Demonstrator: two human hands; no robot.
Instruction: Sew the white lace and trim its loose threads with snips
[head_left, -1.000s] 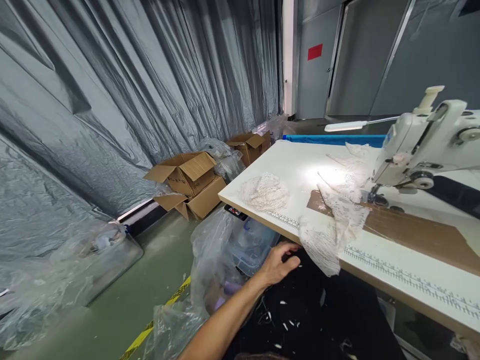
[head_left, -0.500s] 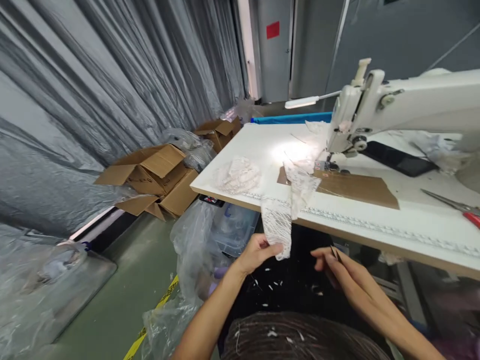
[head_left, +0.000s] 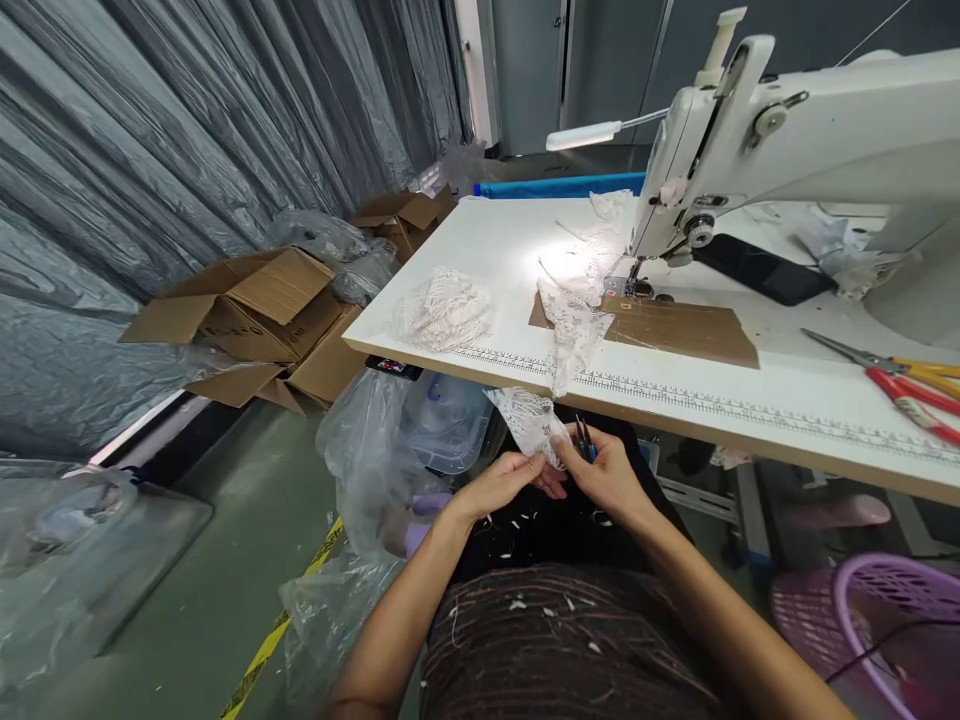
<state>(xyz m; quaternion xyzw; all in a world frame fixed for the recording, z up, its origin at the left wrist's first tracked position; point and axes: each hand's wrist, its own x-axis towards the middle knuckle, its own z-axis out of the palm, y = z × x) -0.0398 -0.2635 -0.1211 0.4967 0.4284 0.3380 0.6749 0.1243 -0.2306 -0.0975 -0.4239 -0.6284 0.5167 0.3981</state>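
A piece of white lace hangs over my lap, just below the table's front edge. My left hand pinches its lower end. Close beside it, my right hand has thumb and fingers on the lace's right side. Small dark thread snips with a bit of blue are tucked in that same hand, their tips pointing up. More white lace trails over the front edge from near the needle of the sewing machine. A heap of white lace lies on the left of the table.
Brown card lies by the presser foot, with a phone behind it. Red-handled scissors and a yellow-handled tool rest at right. Cardboard boxes stand left of the table; a purple basket stands low at right.
My right hand has moved left and up to the lace, meeting my left hand. The lace piece has been drawn up and turned. The view has tilted down and shifted right.
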